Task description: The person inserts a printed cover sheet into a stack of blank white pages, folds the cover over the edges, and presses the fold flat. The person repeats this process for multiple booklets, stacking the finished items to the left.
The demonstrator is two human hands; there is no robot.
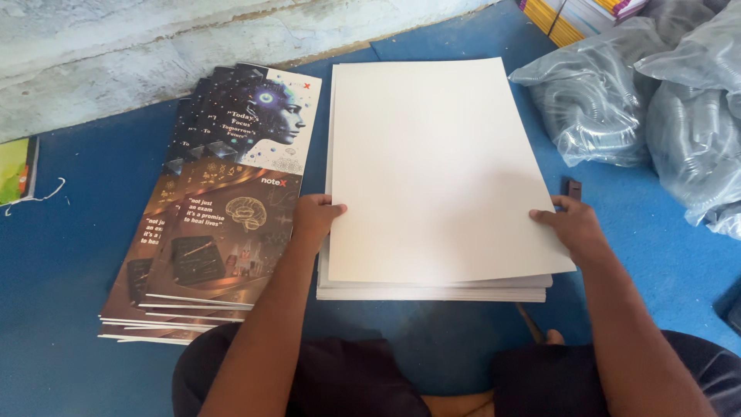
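A thick stack of large white paper sheets (432, 170) lies on the blue floor mat in front of me. My left hand (315, 218) pinches the left edge of the top sheets, thumb on top. My right hand (573, 225) grips the right edge of the top sheets, which sit slightly askew and overhang the pile below. A fanned pile of dark printed cover sheets (216, 208) lies directly left of the white stack, just beside my left hand.
Clear plastic bags of coiled spirals (641, 100) lie at the right. Stacked colourful booklets (575, 15) sit at the top right. A concrete wall base (154, 46) runs behind. A green item (17, 170) lies at the far left. A small dark object (573, 188) rests by my right hand.
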